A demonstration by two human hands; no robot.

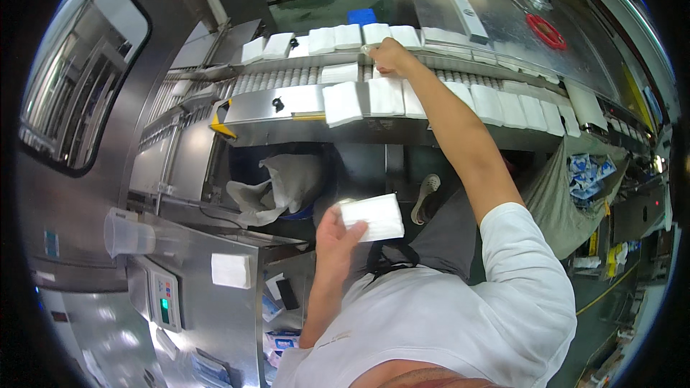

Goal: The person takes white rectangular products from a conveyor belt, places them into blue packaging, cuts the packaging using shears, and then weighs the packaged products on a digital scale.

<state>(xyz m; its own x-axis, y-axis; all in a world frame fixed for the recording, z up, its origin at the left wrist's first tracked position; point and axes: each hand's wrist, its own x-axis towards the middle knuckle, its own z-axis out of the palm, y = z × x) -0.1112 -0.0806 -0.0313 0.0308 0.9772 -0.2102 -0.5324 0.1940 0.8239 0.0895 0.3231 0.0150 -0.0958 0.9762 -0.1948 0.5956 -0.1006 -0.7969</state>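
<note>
Over the conveyor [287, 104], your right hand [388, 56] reaches out, fingers curled onto one white tissue stack [376, 34] in the far row. Your left hand [336, 233] pinches one more tissue stack [374, 217] near your chest. One plastic jug [128, 234] stands at left.

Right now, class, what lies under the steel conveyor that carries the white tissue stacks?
Under the conveyor, a bin lined with a white bag shows; its contents are hidden in shadow.

White tissue stacks, one in hand, more on the conveyor.

We see a flat rectangular stack [374, 218] tilted in our left hand [336, 238]; our right hand [389, 55] touches the far row [348, 37].
</note>
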